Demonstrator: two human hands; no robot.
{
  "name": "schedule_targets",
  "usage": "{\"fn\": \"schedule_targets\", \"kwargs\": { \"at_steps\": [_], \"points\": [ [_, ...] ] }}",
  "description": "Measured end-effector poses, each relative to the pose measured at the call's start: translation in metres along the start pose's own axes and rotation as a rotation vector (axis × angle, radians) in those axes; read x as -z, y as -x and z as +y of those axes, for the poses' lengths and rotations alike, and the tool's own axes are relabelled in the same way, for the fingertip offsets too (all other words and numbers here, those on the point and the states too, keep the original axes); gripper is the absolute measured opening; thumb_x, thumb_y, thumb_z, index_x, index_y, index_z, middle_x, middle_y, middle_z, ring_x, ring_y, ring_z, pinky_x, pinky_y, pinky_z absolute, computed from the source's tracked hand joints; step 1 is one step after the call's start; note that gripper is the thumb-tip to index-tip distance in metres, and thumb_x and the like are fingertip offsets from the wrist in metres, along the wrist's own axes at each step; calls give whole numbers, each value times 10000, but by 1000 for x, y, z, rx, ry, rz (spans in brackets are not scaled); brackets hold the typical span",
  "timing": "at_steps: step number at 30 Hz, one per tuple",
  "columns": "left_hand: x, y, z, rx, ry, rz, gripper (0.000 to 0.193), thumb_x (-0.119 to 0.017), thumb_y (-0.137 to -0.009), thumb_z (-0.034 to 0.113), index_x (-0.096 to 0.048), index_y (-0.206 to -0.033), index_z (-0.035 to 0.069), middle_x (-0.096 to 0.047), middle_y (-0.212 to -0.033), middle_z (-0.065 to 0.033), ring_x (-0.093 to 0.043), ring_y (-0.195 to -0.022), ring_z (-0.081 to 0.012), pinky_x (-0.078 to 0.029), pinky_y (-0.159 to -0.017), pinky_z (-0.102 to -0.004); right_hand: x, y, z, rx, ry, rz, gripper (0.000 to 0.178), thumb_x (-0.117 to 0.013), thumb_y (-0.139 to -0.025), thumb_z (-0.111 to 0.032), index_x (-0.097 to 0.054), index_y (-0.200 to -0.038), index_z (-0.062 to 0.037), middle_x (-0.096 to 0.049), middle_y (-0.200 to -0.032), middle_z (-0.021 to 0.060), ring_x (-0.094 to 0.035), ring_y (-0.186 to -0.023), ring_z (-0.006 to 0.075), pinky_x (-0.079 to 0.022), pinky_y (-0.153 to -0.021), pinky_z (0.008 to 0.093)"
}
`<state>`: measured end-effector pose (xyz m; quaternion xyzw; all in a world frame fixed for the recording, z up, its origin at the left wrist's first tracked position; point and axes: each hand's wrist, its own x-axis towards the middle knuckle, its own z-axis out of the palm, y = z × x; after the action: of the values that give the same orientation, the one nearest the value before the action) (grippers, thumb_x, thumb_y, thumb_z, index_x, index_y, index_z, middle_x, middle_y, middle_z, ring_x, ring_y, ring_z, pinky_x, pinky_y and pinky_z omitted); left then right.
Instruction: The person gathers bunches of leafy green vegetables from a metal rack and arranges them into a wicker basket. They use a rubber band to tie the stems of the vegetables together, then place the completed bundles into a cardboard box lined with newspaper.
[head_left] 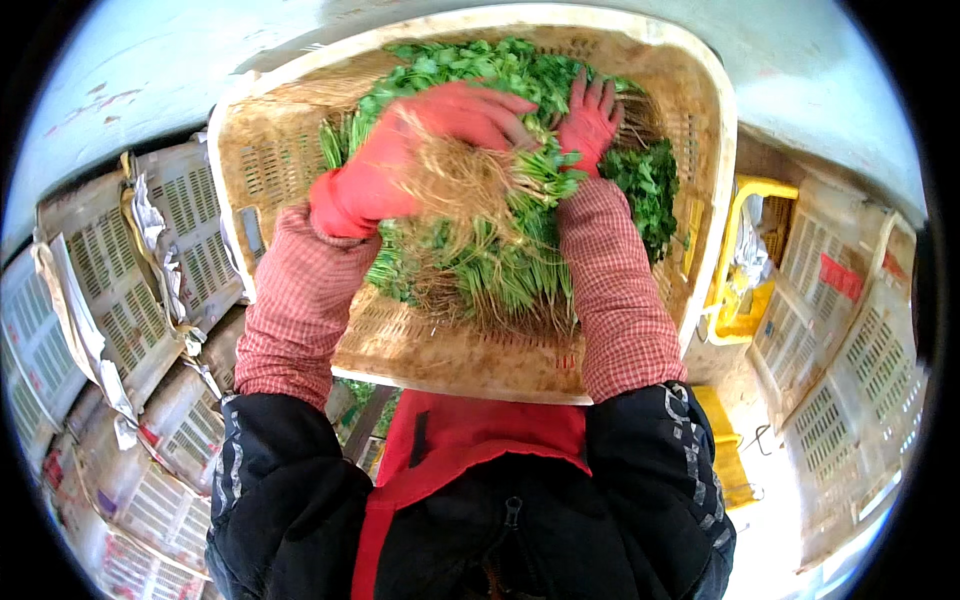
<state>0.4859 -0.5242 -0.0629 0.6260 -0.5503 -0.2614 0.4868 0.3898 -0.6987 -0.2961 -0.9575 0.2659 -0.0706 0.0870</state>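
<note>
My left hand (pixel 455 115), in a red glove, reaches over the greens with its fingers bent around a bunch of coriander (pixel 465 195). That bunch's tangled pale roots spread below the glove, and its green stems point right. Slight motion blur and the roots hide the thumb. To its right, my right hand (pixel 590 125), also red-gloved, lies with fingers spread on the leafy heap of coriander (pixel 450 70). Both hands are above a large, dirty cream plastic crate (pixel 400 345), where more rooted bunches lie piled, roots toward me and along the right side.
Slotted crates (pixel 180 205) with torn, pale wrapping stand at the left. On the right are a yellow crate (pixel 735 315) and more pale slotted crates (pixel 850 370). A pale wall-like surface (pixel 810 70) borders the far side.
</note>
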Motion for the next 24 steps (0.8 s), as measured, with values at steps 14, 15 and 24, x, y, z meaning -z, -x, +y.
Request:
{"fn": "schedule_targets", "kwargs": {
  "at_steps": [14, 15, 24],
  "points": [
    [88, 187, 200, 78, 204, 1255, 210, -602, -851, 223, -559, -919, 29, -599, -1108, -237, -538, -1112, -347, -469, -920, -464, 22, 7, 21, 139, 212, -95, 627, -576, -839, -358, -410, -1352, -37, -458, -1348, 188, -380, -1292, 324, -340, -1033, 464],
    [81, 199, 219, 172, 140, 1338, 247, -615, -844, 223, -568, -978, 21, -620, -1080, -211, -596, -1031, -284, -509, -869, -394, 40, 0, 34, 210, 128, -203, 641, -608, -821, -358, -427, -1338, -25, -496, -1298, 207, -433, -1242, 348, -380, -1002, 441],
    [-34, 330, 354, 391, 179, 1828, 368, -655, -805, 270, -595, -1013, -27, -647, -1049, -156, -628, -865, -184, -517, -771, -309, 371, 75, -223, 817, -967, -829, 695, -675, -755, -117, -388, -1383, -42, -418, -1401, 152, -406, -1279, 279, -315, -1052, 392]
  ]
}}
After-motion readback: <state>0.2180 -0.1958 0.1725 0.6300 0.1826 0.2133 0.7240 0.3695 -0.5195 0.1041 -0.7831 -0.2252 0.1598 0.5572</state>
